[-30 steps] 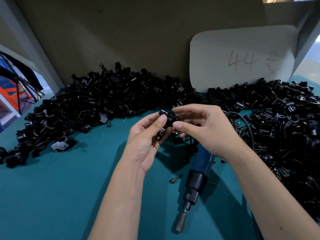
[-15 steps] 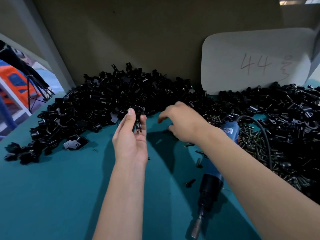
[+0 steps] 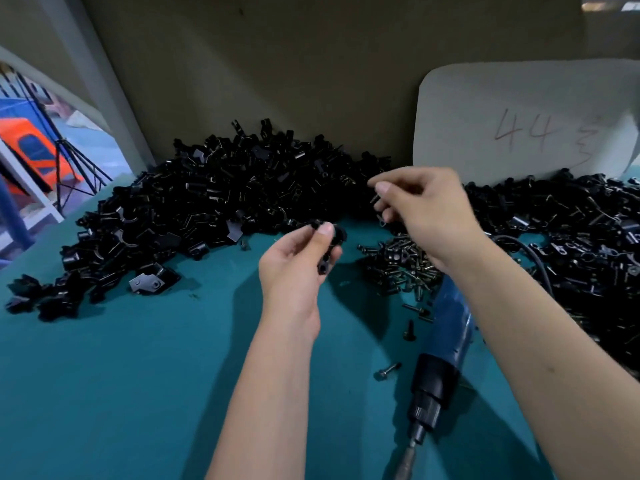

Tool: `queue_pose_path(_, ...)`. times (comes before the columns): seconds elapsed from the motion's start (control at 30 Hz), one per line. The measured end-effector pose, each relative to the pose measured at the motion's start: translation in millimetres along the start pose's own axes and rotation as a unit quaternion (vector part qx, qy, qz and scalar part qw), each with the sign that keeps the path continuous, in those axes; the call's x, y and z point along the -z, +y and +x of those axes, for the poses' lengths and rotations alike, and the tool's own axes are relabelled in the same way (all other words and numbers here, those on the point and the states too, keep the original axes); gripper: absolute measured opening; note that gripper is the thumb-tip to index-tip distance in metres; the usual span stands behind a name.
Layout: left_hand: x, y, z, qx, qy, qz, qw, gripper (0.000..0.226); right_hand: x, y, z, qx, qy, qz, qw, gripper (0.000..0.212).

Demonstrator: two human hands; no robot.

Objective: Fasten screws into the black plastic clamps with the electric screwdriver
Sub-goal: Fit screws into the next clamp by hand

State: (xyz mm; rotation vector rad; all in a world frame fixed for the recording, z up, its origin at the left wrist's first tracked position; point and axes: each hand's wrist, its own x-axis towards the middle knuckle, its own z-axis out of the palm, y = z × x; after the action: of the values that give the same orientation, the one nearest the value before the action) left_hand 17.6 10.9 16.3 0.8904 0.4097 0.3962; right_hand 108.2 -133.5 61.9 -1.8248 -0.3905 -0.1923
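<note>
My left hand (image 3: 294,271) holds a black plastic clamp (image 3: 331,249) between thumb and fingers, above the teal table (image 3: 121,375). Up and to the right, my right hand (image 3: 426,209) hovers over the pile edge with thumb and forefinger pinched on a small dark piece (image 3: 375,199), seemingly a screw; it is too small to be sure. The electric screwdriver (image 3: 446,341), blue with a black collar, lies on the table under my right forearm, bit pointing toward me. No hand touches it. A heap of screws (image 3: 401,265) sits just beyond it.
Large piles of black clamps cover the back left (image 3: 214,202) and the right side (image 3: 581,244). A white board (image 3: 519,133) marked "44" leans on the back wall. Loose screws (image 3: 388,370) lie beside the screwdriver. Its cable (image 3: 530,251) curves through the right pile.
My hands came apart. The left hand kept the clamp and drifted left; the right hand reached into the pile and has now lifted with its fingertips pinched. The head turned left.
</note>
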Motion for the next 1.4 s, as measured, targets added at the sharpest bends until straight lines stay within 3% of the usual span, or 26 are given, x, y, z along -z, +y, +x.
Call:
queue_pose_path(0.03, -3, -4, -1, -0.005, -0.003, 0.022, 1.000, 0.010, 6, 0, -1, -0.004, 0.019, 0.018, 1.000, 0.017)
queue_pose_path(0.17, -4, -7, -2, -0.003, 0.003, 0.042, 0.999, 0.012, 13, 7, 3, 0.005, -0.015, -0.142, 0.990, 0.015)
queue_pose_path(0.37, -3, -11, 1, 0.024, -0.002, 0.083, 0.996, 0.016, 6, 0, 2, -0.052, -0.089, 0.049, 0.993, 0.006)
queue_pose_path(0.5, -3, -11, 0, 0.022, -0.036, 0.089, 0.995, 0.019, 3, 5, -12, -0.036, -0.125, 0.023, 0.991, 0.011)
queue_pose_path(0.63, -2, -11, -1, 0.022, -0.075, 0.104, 0.992, 0.021, 3, 10, -21, -0.044, -0.108, 0.083, 0.990, 0.014)
queue_pose_path(0.8, -2, -10, -2, 0.020, -0.096, 0.119, 0.988, 0.025, 4, 8, -25, -0.065, -0.145, 0.131, 0.978, 0.015)
queue_pose_path(1.0, 0, -9, -2, 0.028, -0.052, 0.103, 0.993, 0.019, 0, 5, -22, 0.028, -0.122, -0.097, 0.987, 0.042)
queue_pose_path(1.17, 2, -3, 1, 0.059, -0.016, 0.043, 0.997, 0.016, -5, -8, -5, 0.052, -0.205, -0.158, 0.965, 0.021)
queue_pose_path(1.27, 0, 1, 0, 0.086, 0.006, -0.025, 0.996, 0.008, -10, -2, 14, 0.040, -0.151, -0.210, 0.965, 0.026)
queue_pose_path(1.4, 1, 11, 0, 0.143, 0.012, -0.111, 0.983, 0.008, -25, 15, 21, 0.008, -0.223, -0.424, 0.878, 0.011)
